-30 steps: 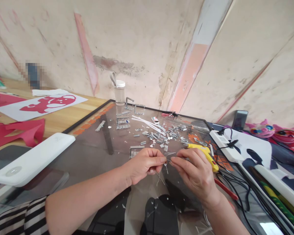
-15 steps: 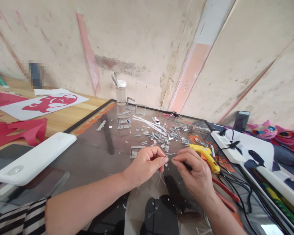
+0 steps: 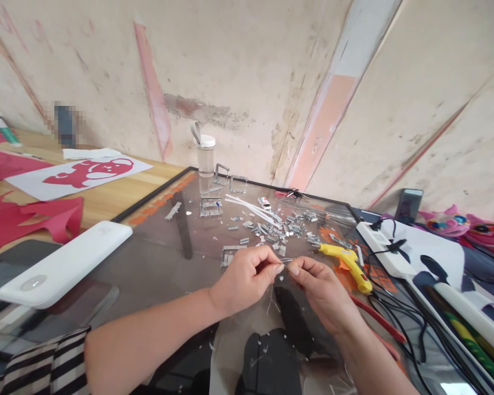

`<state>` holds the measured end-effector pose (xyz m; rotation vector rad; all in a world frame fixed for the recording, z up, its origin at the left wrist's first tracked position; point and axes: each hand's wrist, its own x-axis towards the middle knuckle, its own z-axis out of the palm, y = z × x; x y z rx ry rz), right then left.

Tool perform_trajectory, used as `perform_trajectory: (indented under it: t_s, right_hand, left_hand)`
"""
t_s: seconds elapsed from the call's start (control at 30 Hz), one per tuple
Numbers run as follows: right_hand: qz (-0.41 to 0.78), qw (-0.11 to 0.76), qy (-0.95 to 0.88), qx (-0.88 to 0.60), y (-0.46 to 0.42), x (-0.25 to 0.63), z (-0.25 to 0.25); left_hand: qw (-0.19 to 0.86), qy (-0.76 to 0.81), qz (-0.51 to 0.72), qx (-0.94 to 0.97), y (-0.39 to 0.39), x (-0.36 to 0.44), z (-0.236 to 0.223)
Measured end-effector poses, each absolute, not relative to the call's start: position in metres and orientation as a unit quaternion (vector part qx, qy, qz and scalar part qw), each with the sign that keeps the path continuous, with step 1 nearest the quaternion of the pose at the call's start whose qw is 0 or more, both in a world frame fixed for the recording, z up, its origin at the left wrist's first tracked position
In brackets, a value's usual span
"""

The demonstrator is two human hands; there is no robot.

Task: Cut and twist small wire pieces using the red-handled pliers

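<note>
Over the dark glass tabletop (image 3: 156, 274), my left hand (image 3: 249, 277) is closed in a pinch, thumb against forefinger. My right hand (image 3: 323, 285) pinches close beside it, the two sets of fingertips almost touching. Between them runs a short, thin grey wire (image 3: 287, 259); its ends are hidden by the fingers. Just beyond the hands lies a heap of small grey clip-like pieces (image 3: 288, 225). A grey frame-like piece (image 3: 230, 253) lies behind my left hand, and several similar ones (image 3: 211, 207) are farther back.
To the right are a yellow glue gun (image 3: 348, 260), red-handled pliers (image 3: 379, 318), a white power strip (image 3: 385, 249) and black cables. White strips (image 3: 251, 208) and a lidded bottle (image 3: 206, 156) stand or lie at the back. A long white device (image 3: 66, 266) is on the left.
My right hand has turned, its fingers now stretched more toward the left hand in the pinch. The left hand keeps its pinch. The view has shifted slightly.
</note>
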<state>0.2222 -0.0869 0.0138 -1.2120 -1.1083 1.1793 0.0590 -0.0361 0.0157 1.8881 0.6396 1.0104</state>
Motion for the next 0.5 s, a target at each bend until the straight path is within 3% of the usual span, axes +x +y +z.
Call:
perform_trajectory:
  t_s: [0.2,0.5]
  right_hand:
    - [0.406,0.534,-0.489,-0.558,-0.088,0.236,0.024]
    - [0.313,0.451,-0.567,-0.614,-0.087,0.223,0.019]
  left_hand:
    - [0.639,0.293,0.346,0.622,-0.027,0.064,0.011]
    - [0.652,0.294,0.315,0.624,-0.029,0.066,0.008]
